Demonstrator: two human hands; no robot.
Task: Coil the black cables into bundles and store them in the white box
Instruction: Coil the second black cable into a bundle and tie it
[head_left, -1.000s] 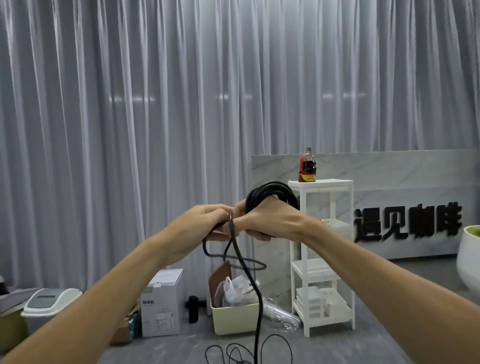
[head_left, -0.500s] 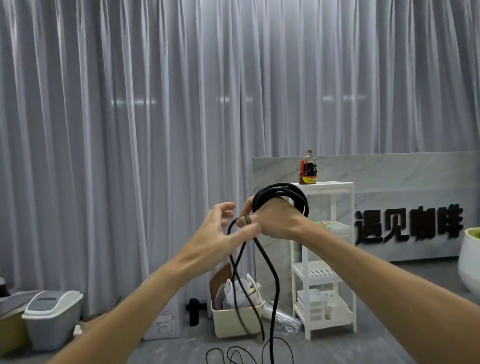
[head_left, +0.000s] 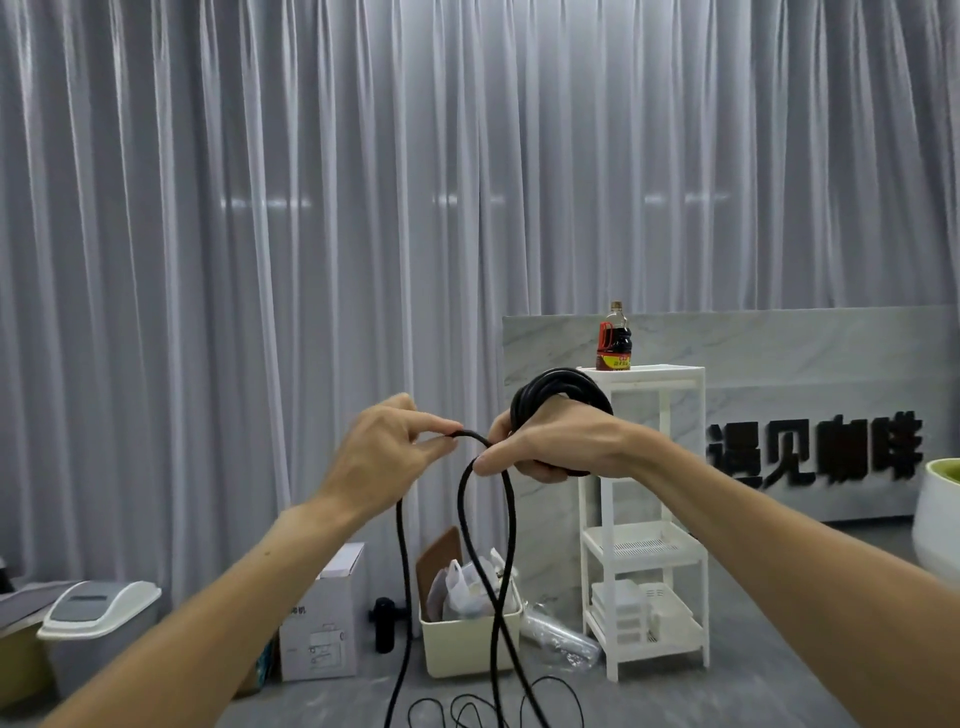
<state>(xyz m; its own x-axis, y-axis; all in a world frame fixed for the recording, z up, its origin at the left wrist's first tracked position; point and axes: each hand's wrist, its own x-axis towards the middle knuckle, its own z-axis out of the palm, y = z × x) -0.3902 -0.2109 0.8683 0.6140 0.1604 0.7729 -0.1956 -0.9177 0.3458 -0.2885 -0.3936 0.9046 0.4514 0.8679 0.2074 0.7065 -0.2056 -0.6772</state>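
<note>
Now I'm mid-coil: my right hand (head_left: 558, 447) grips the black cable bundle (head_left: 561, 392), its loops arching just above those curled fingers. My left hand (head_left: 384, 457) pinches the loose strand (head_left: 462, 519), which hangs below the fingertips. Next, I reckon, lay that loop beside the right thumb.

Half a second ago spread open beside the coil; now left hand (head_left: 387, 457) closed, thumb and forefinger pinching the thick black rubber cable (head_left: 464, 519) at the top of a fresh loop, drawn leftward away from right hand (head_left: 553, 449) and the wound bundle, strands below hanging wider apart
</note>
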